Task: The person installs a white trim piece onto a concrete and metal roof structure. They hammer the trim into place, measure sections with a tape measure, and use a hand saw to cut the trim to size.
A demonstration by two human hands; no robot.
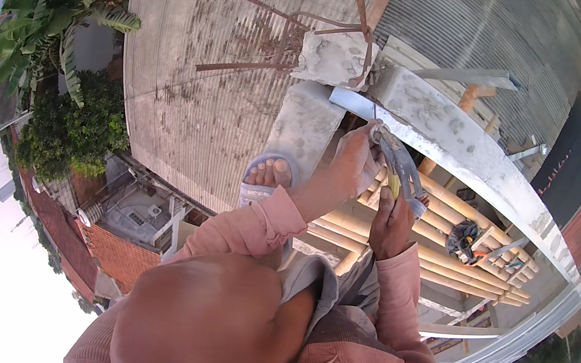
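My left hand has its fingers closed on the upper end of a grey, elongated item whose exact kind I cannot make out, beside the edge of a silver metal strip. My right hand grips the lower part of the same bundle, at a yellow piece with grey ends beside it. The strip runs along a rough concrete beam. Both hands are over the opening beside it, above bamboo poles.
My sandalled foot rests on a concrete ledge. Rusty rebar juts from a concrete stub over corrugated roofing. A dark bundle with orange lies on the poles below. Trees, rooftops and a road appear far below.
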